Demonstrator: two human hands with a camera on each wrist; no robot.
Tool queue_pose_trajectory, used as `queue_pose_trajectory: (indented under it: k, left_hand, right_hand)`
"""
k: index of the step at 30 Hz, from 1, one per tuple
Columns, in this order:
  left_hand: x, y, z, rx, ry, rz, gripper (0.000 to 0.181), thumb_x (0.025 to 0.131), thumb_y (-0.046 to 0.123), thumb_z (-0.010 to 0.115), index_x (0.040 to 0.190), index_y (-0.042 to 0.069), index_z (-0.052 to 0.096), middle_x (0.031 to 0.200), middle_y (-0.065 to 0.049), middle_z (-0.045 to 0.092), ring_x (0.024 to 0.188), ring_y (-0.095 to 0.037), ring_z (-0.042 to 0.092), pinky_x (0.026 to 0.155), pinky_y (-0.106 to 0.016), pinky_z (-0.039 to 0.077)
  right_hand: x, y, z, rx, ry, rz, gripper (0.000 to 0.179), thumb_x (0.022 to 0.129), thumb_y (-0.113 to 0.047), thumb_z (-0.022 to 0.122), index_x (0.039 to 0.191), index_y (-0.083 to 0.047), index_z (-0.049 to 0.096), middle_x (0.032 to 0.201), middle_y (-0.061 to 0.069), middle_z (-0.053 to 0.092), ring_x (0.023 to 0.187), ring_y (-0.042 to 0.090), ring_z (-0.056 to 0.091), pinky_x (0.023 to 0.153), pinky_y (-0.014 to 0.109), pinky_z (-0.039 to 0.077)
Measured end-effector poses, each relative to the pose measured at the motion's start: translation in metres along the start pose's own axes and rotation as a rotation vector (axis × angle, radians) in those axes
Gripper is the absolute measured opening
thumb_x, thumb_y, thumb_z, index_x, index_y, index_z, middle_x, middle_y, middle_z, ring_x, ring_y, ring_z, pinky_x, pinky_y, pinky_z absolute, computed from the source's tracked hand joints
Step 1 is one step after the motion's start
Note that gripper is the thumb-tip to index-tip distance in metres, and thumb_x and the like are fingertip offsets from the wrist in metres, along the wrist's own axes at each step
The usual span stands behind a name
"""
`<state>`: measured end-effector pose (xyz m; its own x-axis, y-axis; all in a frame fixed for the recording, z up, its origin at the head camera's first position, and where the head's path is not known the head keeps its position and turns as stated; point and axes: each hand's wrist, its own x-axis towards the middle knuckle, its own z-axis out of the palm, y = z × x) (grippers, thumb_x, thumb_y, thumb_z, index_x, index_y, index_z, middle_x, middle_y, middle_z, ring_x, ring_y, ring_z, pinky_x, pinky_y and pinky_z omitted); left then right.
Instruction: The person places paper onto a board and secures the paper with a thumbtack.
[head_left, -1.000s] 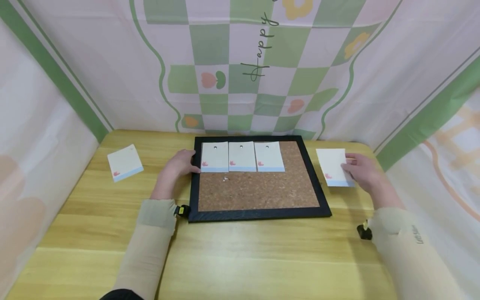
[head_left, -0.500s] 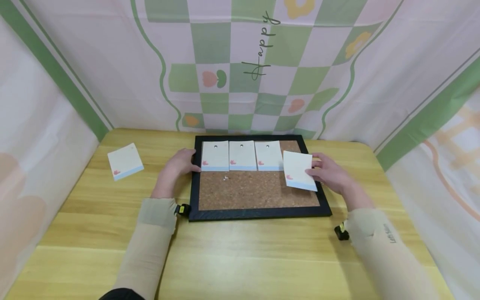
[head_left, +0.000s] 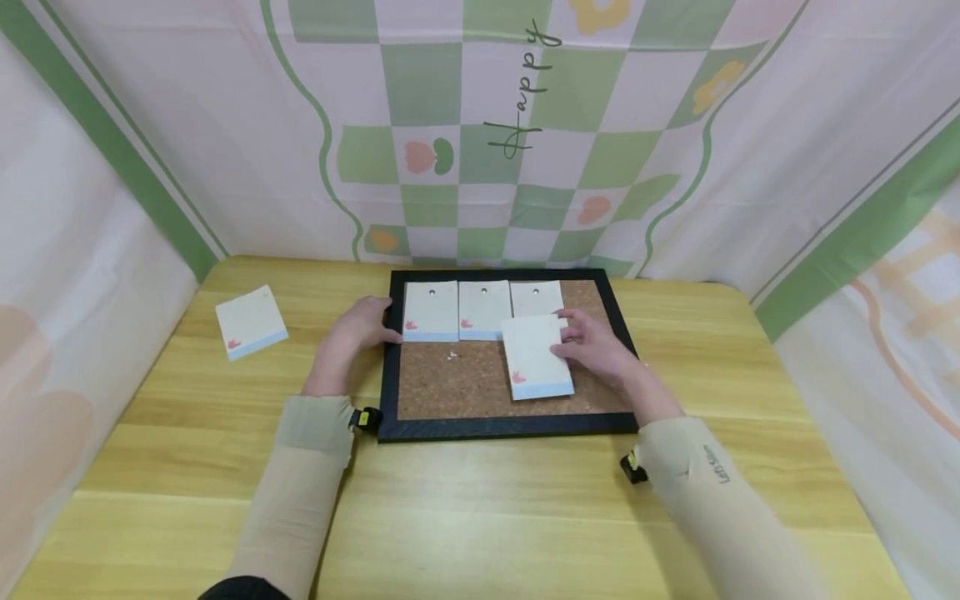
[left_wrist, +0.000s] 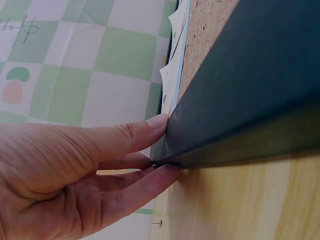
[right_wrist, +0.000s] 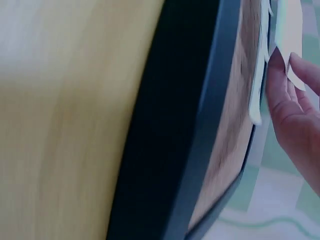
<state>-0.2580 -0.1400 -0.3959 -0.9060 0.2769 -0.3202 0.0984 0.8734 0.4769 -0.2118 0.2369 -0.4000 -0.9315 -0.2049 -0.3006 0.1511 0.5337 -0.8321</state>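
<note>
A black-framed corkboard [head_left: 435, 392] lies on the table. Three white note sheets with a blue strip hang in a row along its top, each under a pin; the third [head_left: 537, 297] is partly covered. My right hand [head_left: 596, 346] pinches a loose note sheet [head_left: 536, 358] by its right edge, above the board; in the right wrist view, thumb and fingers [right_wrist: 278, 82] hold its edge. At the board's left side, my left hand [head_left: 363, 325] grips the frame, and in the left wrist view the thumb [left_wrist: 142, 132] lies on top of it with fingers against its side.
Another note sheet [head_left: 251, 323] lies on the table to the left. Small pins [head_left: 452, 357] rest on the cork below the row. A pin [left_wrist: 159, 223] shows beside the frame in the left wrist view. Behind the table hangs a checked curtain [head_left: 480, 200].
My right hand has carried the loose note sheet leftward from beyond the board's right side to over the cork, covering part of the third sheet. My left hand stays on the frame.
</note>
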Motion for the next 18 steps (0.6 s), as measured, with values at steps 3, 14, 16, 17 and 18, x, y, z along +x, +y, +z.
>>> queue_pose_trajectory:
  k: [3, 14, 16, 17, 18]
  left_hand:
    - [0.000, -0.001, 0.001, 0.002, 0.004, 0.001, 0.078, 0.094, 0.023, 0.070, 0.154, -0.004, 0.028, 0.158, -0.028, 0.032, 0.148, -0.043, 0.029, 0.123, -0.052, 0.027]
    - [-0.001, -0.001, 0.000, 0.004, 0.005, 0.002, 0.078, 0.094, 0.024, 0.069, 0.154, -0.004, 0.028, 0.159, -0.028, 0.031, 0.148, -0.043, 0.029, 0.124, -0.052, 0.025]
    - [-0.001, -0.001, 0.001, 0.004, 0.007, 0.001, 0.078, 0.094, 0.024, 0.069, 0.154, -0.004, 0.028, 0.159, -0.028, 0.031, 0.148, -0.043, 0.029, 0.124, -0.052, 0.025]
    - [-0.001, -0.001, 0.001, 0.003, 0.009, -0.002, 0.078, 0.094, 0.024, 0.069, 0.154, -0.004, 0.028, 0.159, -0.027, 0.031, 0.148, -0.043, 0.029, 0.124, -0.052, 0.025]
    - [-0.001, -0.001, 0.001, 0.003, 0.011, -0.004, 0.078, 0.094, 0.024, 0.069, 0.154, -0.004, 0.028, 0.159, -0.027, 0.031, 0.149, -0.043, 0.028, 0.124, -0.052, 0.025]
  right_hand:
    - [0.004, -0.009, 0.016, -0.054, 0.015, -0.023, 0.063, 0.097, -0.008, 0.063, 0.152, -0.005, 0.032, 0.123, 0.023, 0.061, 0.096, 0.019, 0.064, 0.077, 0.024, 0.055]
    - [0.015, -0.037, 0.069, -0.032, -0.045, -0.059, 0.057, 0.096, -0.006, 0.064, 0.147, -0.010, 0.038, 0.114, 0.018, 0.066, 0.089, 0.018, 0.066, 0.076, 0.026, 0.054]
    - [0.016, -0.040, 0.076, -0.066, -0.055, -0.070, 0.058, 0.096, -0.007, 0.064, 0.147, -0.012, 0.038, 0.111, 0.016, 0.065, 0.085, 0.018, 0.064, 0.073, 0.026, 0.052]
    - [0.017, -0.042, 0.080, -0.074, -0.060, -0.078, 0.058, 0.096, -0.007, 0.064, 0.148, -0.012, 0.039, 0.110, 0.016, 0.064, 0.085, 0.018, 0.064, 0.073, 0.027, 0.053]
    - [0.017, -0.043, 0.083, -0.088, -0.063, -0.090, 0.058, 0.096, -0.008, 0.065, 0.148, -0.012, 0.039, 0.108, 0.015, 0.064, 0.083, 0.018, 0.063, 0.071, 0.027, 0.052]
